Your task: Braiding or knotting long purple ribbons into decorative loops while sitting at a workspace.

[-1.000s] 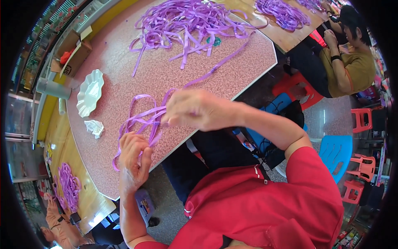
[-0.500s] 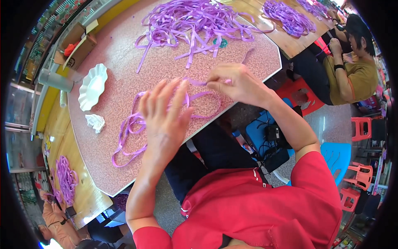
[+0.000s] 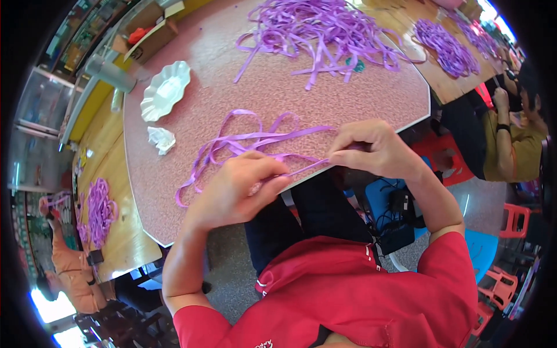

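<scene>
A purple ribbon (image 3: 307,166) runs between my two hands just above the table's near edge. My left hand (image 3: 241,188) is closed on it, thumb and fingers pinched together. The thumb and forefinger of my right hand (image 3: 371,149) pinch the same strip a short way to the right. Loose loops of purple ribbon (image 3: 232,141) lie on the pink speckled table (image 3: 197,220) beyond my left hand. Farther back rests a big tangled heap of purple ribbon (image 3: 325,35). Whether the loops join the stretched piece I cannot tell.
On the left stand a white scalloped dish (image 3: 165,91), a crumpled white tissue (image 3: 161,140), a grey cylinder (image 3: 110,72) and an open cardboard box (image 3: 154,39). More ribbon bundles (image 3: 447,49) lie on wooden tables. Two people sit nearby, one left, one right.
My left hand has come down from its open spread over the table and now pinches the ribbon. My right hand is lower and nearer the table edge. The view has shifted.
</scene>
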`<state>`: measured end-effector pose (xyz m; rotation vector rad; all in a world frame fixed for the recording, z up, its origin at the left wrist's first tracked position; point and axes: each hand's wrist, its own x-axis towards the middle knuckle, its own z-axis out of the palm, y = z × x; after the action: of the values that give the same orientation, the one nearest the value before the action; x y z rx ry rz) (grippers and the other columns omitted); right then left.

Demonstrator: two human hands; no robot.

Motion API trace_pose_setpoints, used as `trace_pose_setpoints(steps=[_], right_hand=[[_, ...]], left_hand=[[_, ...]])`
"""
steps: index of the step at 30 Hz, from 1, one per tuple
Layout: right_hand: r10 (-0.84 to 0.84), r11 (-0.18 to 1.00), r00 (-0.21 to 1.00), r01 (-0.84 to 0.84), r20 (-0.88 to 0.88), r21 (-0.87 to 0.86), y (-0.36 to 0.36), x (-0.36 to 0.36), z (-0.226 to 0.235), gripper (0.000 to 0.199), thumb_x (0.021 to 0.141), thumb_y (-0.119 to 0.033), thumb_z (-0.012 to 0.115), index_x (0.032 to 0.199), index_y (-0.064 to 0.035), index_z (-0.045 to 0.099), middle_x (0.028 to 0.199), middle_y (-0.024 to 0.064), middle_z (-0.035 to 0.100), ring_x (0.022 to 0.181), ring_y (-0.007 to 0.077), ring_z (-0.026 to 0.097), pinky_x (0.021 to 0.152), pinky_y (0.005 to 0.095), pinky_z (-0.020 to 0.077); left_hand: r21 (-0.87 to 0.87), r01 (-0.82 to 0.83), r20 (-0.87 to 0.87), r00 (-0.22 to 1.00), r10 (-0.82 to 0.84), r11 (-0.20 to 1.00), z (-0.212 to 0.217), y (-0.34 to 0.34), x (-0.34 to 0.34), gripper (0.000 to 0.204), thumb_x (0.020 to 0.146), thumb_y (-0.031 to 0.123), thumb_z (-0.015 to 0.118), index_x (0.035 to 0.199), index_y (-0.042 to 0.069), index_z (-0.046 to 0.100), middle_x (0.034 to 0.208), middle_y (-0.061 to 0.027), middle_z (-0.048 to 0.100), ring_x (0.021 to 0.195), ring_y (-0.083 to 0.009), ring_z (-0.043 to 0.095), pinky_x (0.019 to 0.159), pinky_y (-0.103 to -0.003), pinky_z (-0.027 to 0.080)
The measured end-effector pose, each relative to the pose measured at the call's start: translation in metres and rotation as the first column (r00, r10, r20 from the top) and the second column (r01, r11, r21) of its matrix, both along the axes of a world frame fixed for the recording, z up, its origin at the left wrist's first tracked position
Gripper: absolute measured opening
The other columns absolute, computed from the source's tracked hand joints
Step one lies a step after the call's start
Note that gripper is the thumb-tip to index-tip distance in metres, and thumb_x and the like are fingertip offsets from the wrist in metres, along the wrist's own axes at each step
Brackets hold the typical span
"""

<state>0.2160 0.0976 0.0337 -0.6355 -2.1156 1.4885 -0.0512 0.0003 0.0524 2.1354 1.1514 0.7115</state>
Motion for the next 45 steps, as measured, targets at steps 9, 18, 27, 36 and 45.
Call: trace_pose_setpoints(steps=[9, 18, 27, 36, 45], right_hand=[[-0.144, 0.983, 0.989, 0.147, 0.033, -0.108, 0.053, 0.038, -0.025, 0.006, 0.087, -0.006, 0.070, 0.090, -0.0007, 0.071, 0.080, -0.0018, 0.064, 0.070, 0.0024, 0.052, 0.059, 0.0198, 0.0398], [-0.119, 0.993, 0.986, 0.121, 0.117, -0.011, 0.071, 0.046, -0.031, 0.009, 0.088, -0.010, 0.070, 0.089, -0.0010, 0.069, 0.078, -0.0031, 0.060, 0.074, 0.0040, 0.052, 0.064, 0.0220, 0.0415], [-0.409, 0.912, 0.897, 0.410, 0.169, 0.027, 0.109, 0.114, -0.034, 0.014, 0.089, -0.016, 0.070, 0.088, -0.0023, 0.070, 0.074, -0.0045, 0.060, 0.069, 0.0027, 0.052, 0.063, 0.0207, 0.0414], [-0.322, 0.945, 0.941, 0.326, 0.102, -0.026, 0.051, 0.055, 0.000, 0.014, 0.088, -0.013, 0.071, 0.090, 0.0003, 0.071, 0.075, 0.0000, 0.065, 0.065, 0.0037, 0.056, 0.057, 0.0191, 0.0449], [-0.122, 0.946, 0.975, 0.171, -0.188, 0.274, -0.007, 0.010, 0.024, 0.014, 0.082, -0.011, 0.076, 0.088, 0.0000, 0.071, 0.077, 0.0063, 0.067, 0.065, 0.0125, 0.061, 0.059, 0.0250, 0.0471]], left_hand=[[-0.400, -0.391, 0.164, 0.859, 0.485, 0.829, 0.003, -0.057, -0.145, 0.024, 0.092, 0.027, 0.056, 0.089, 0.005, 0.065, 0.080, -0.0050, 0.065, 0.068, -0.0101, 0.051, 0.067, -0.026, 0.041], [-0.305, -0.600, 0.145, 0.738, 0.659, 0.740, -0.025, -0.082, -0.203, 0.026, 0.092, 0.029, 0.053, 0.077, 0.008, 0.055, 0.072, -0.0045, 0.059, 0.065, -0.0103, 0.046, 0.070, -0.026, 0.038], [-0.443, -0.784, 0.313, 0.319, 0.895, 0.434, -0.057, -0.109, -0.273, 0.032, 0.093, 0.026, 0.053, 0.066, 0.010, 0.047, 0.064, -0.0005, 0.045, 0.057, -0.0102, 0.043, 0.059, -0.027, 0.037], [0.608, -0.735, 0.026, 0.394, 0.919, 0.299, -0.044, -0.061, -0.156, 0.044, 0.099, 0.035, 0.054, 0.127, 0.000, 0.053, 0.115, -0.0118, 0.062, 0.108, -0.0253, 0.058, 0.097, -0.036, 0.043], [-0.200, 0.015, 0.692, 0.710, 0.131, 0.980, -0.063, -0.014, 0.109, 0.096, 0.092, 0.072, 0.031, 0.153, 0.000, 0.011, 0.158, -0.0186, 0.018, 0.146, -0.0276, 0.021, 0.117, -0.044, 0.018]])
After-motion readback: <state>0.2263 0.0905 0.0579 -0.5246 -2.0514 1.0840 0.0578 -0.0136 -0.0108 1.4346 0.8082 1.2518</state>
